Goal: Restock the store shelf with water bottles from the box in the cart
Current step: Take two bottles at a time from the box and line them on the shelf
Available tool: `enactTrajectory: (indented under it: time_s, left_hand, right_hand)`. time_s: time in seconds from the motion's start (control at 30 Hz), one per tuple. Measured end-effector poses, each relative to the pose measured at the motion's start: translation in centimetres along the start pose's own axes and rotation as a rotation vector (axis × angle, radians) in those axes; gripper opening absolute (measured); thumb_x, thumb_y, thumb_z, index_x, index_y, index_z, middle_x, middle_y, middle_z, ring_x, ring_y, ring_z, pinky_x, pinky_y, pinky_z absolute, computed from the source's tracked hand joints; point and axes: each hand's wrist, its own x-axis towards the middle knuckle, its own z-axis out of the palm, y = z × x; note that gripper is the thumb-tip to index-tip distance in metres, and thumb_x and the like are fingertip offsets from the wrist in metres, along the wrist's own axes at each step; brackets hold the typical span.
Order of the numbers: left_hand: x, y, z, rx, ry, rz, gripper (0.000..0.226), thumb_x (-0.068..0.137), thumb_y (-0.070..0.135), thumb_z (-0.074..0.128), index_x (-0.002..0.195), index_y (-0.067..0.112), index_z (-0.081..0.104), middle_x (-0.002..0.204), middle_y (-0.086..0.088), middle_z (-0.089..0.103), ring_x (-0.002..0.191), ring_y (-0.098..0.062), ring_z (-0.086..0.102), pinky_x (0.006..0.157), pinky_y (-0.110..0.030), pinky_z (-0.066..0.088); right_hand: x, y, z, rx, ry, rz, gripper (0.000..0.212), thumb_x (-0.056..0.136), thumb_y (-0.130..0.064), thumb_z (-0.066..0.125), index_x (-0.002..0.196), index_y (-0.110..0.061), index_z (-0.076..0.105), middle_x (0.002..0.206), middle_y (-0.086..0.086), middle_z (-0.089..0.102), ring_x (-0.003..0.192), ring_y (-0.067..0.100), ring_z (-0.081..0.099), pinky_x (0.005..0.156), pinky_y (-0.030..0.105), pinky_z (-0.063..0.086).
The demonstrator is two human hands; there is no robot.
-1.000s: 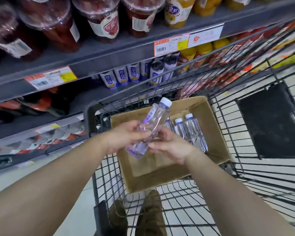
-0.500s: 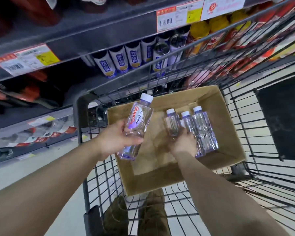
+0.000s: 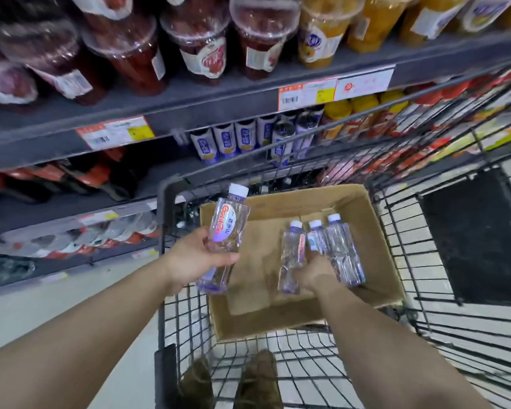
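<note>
Nearest, two brown shoes (image 3: 230,382) show through the wire cart (image 3: 443,343). The left hand (image 3: 194,261) grips one water bottle (image 3: 226,231) round its middle, cap tilted up, over the box's left edge. The right hand (image 3: 313,271) reaches into the cardboard box (image 3: 378,255) and curls round a second bottle (image 3: 291,258) (two more bottles (image 3: 341,252) lie just beside it). Beyond stands the store shelf (image 3: 189,113), with blue-labelled drinks (image 3: 236,140).
</note>
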Motion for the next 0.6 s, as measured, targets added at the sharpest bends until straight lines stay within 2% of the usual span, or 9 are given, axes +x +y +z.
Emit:
enactTrajectory:
  time_s: [0.17,0.23,0.27,0.3,0.33,0.4,0.47,0.53,0.6]
  left_hand:
    - [0.3,-1.4,-0.1,-0.045,0.043,0.022,0.051,0.076,0.007,0.081,0.121,0.007,0.058,0.107,-0.008,0.075,0.093,-0.016,0.073,0.070,-0.020,0.059]
    - [1.3,-2.3,-0.1,-0.062,0.063,0.044,0.050,0.075,0.010,0.082,0.120,0.009,0.060,0.106,-0.004,0.075,0.092,-0.012,0.073,0.072,-0.018,0.058]
    - [1.8,-2.7,-0.2,-0.059,0.064,0.052,0.052,0.073,0.015,0.085,0.119,0.011,0.061,0.106,-0.002,0.075,0.094,-0.012,0.073,0.080,-0.022,0.058]
    - [2.0,-3.2,-0.2,-0.059,0.051,0.059,0.057,0.068,0.022,0.088,0.118,0.013,0.062,0.107,-0.001,0.075,0.097,-0.014,0.072,0.089,-0.029,0.056]
    - [2.0,-3.4,-0.1,-0.057,0.046,0.069,0.063,0.063,0.028,0.089,0.118,0.014,0.063,0.107,-0.001,0.075,0.100,-0.016,0.072,0.095,-0.035,0.054]
    - [1.2,-2.8,0.0,-0.050,0.038,0.078,0.069,0.059,0.032,0.088,0.120,0.013,0.061,0.109,-0.003,0.075,0.101,-0.018,0.071,0.097,-0.039,0.053]
    - [-0.2,-1.9,-0.1,-0.057,0.029,0.086,0.080,0.053,0.039,0.090,0.122,0.012,0.059,0.110,-0.004,0.074,0.101,-0.019,0.071,0.094,-0.042,0.055]
    - [-1.9,-0.9,-0.6,-0.071,0.024,0.122,0.091,0.042,0.048,0.088,0.120,0.012,0.058,0.110,-0.005,0.073,0.100,-0.021,0.071,0.090,-0.043,0.056]
    - [-4.5,0.5,-1.2,-0.072,0.010,0.156,0.084,0.047,0.044,0.089,0.118,0.012,0.059,0.110,-0.005,0.074,0.097,-0.018,0.071,0.083,-0.033,0.057]
  right_hand:
    - [2.2,0.5,4.8,0.079,0.010,0.058,0.060,0.083,-0.035,0.066,0.129,-0.005,0.042,0.126,0.017,0.061,0.116,0.032,0.060,0.091,0.036,0.049]
    - [3.6,1.2,6.5,0.153,0.027,0.053,0.055,0.072,-0.039,0.073,0.115,-0.019,0.045,0.119,0.014,0.064,0.105,0.033,0.065,0.085,0.039,0.055]
    - [3.6,1.1,6.5,0.213,0.047,0.057,0.048,0.065,-0.042,0.075,0.101,-0.027,0.047,0.111,0.009,0.067,0.094,0.030,0.069,0.073,0.036,0.060]
    - [3.2,1.2,6.4,0.264,0.048,0.051,0.040,0.065,-0.041,0.077,0.088,-0.028,0.047,0.100,0.003,0.067,0.080,0.023,0.068,0.056,0.023,0.058]
    - [2.4,1.0,6.1,0.293,0.028,0.026,0.033,0.072,-0.035,0.077,0.080,-0.026,0.046,0.087,-0.003,0.060,0.066,0.012,0.062,0.040,0.010,0.047]
    - [0.7,0.1,5.0,0.398,0.007,-0.018,0.026,0.081,-0.019,0.073,0.077,-0.021,0.048,0.072,-0.003,0.052,0.039,0.004,0.051,0.027,0.011,0.033]
    - [-2.3,-1.4,3.5,0.504,-0.001,-0.118,0.025,0.076,-0.013,0.075,0.091,-0.017,0.056,0.073,0.002,0.062,0.039,0.006,0.055,0.032,0.017,0.038]
    - [-6.0,-2.7,2.3,0.553,0.032,-0.214,0.037,0.069,-0.018,0.079,0.096,-0.020,0.054,0.084,0.001,0.068,0.064,0.018,0.066,0.053,0.029,0.053]
    - [-10.1,-3.9,0.6,0.587,0.038,-0.306,0.044,0.066,-0.013,0.082,0.095,-0.024,0.051,0.091,0.000,0.066,0.079,0.020,0.066,0.063,0.032,0.054]
